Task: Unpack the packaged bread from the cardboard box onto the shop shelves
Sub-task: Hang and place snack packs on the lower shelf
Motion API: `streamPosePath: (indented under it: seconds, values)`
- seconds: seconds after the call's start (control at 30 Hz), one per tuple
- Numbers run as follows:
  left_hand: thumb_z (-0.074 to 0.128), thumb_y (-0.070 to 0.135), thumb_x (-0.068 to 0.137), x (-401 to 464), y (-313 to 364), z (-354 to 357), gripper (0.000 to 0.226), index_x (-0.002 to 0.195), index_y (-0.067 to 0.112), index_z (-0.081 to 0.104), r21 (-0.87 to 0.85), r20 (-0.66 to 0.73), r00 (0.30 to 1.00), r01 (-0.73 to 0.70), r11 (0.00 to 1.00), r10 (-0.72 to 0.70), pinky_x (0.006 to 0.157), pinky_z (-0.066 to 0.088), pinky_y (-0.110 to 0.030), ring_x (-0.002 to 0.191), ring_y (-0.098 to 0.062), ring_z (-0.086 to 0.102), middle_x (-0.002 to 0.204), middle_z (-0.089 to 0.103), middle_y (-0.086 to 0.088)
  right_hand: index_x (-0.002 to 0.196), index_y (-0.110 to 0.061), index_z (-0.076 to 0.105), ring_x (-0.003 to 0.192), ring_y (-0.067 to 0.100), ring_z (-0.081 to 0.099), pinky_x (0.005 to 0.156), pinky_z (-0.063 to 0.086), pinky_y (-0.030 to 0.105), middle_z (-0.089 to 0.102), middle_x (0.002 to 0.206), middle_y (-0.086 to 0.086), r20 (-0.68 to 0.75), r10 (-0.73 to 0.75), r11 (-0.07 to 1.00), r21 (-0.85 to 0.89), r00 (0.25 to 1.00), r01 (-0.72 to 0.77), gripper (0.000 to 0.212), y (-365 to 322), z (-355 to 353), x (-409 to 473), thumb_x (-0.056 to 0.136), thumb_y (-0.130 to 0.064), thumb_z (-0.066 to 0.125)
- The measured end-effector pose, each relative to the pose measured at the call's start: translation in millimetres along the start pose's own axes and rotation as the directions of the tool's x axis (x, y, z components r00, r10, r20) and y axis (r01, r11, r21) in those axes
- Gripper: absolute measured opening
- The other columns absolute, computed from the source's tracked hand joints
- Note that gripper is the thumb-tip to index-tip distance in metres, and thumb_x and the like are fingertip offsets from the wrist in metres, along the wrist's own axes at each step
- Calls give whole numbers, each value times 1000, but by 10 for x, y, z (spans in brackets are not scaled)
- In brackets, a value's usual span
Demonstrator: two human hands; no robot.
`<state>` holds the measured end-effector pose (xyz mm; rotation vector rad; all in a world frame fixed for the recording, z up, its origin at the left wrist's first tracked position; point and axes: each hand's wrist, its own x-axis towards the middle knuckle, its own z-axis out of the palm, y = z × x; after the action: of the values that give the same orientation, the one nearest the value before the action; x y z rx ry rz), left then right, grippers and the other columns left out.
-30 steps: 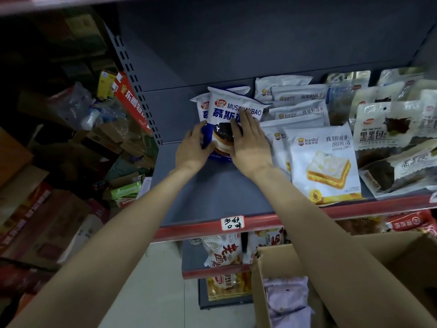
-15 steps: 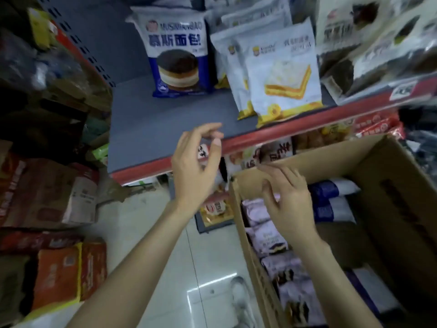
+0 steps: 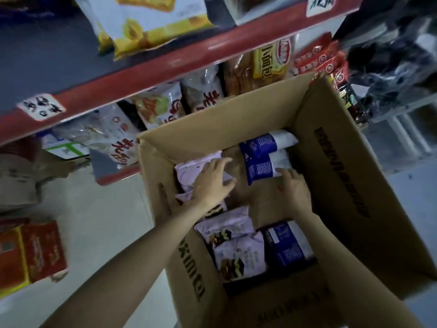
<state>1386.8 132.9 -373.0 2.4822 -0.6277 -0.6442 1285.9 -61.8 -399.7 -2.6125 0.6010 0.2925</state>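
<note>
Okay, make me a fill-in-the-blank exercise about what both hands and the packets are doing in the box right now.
1. Both hands reach down into the open ____ box.
2. The left hand rests on a pale ____ packet.
3. The right hand touches a packet that is white and ____.
4. The shelf above the box has a ____ front edge.

Missing words: cardboard; purple; blue; red

You have a plain brown cardboard box [image 3: 343, 162] with dark lettering, holding pale lilac packets [image 3: 238, 254] and blue-and-white packets [image 3: 264, 159]. Your shelf edge [image 3: 165, 65] is red; above it sits a white-and-yellow bag [image 3: 151, 22].
</note>
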Motion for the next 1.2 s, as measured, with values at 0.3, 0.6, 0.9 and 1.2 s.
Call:
streamPosePath:
  seconds: [0.3, 0.6, 0.9, 1.2]
  values:
    - [49, 38, 95, 1233, 193, 986, 60, 147, 18, 26, 309, 11, 983, -175, 935, 181, 102, 37, -39, 127, -29, 37, 144, 36, -11, 138, -16, 40, 122, 30, 47, 95, 43, 39, 47, 135, 13, 158, 372, 733, 555, 915, -393, 53, 603, 666, 779, 91, -34, 56]
    - [53, 18, 88, 1448, 128, 1112, 70, 150, 20, 19, 488, 50, 987, -159, 858, 154, 78, 48, -40, 114, -33, 45, 138, 41, -13, 140, -27, 34, 121, 21, 50, 93, 46, 36, 49, 136, 1, 237, 360, 592, 690, 902, -417, 63, 645, 664, 821, 86, -29, 66]
    - [57, 32, 85, 766, -117, 921, 75, 149, 25, 18, 114, 73, 996, 38, 993, -47, 81, 47, -42, 108, -39, 56, 123, 56, -18, 129, -24, 52, 108, 15, 57, 90, 48, 31, 59, 123, 0, 240, 386, 492, 764, 891, -419, 51, 469, 175, 358, 82, -37, 68]
    - [48, 44, 84, 670, -369, 871, 75, 149, 37, 10, -62, 83, 983, 166, 984, -161, 101, 38, -49, 126, -33, 47, 143, 45, -8, 133, -6, 45, 92, -5, 56, 72, 47, 6, 59, 118, 3, 268, 170, 343, 886, 948, -312, 50, 360, 332, 612, 86, -1, 62]
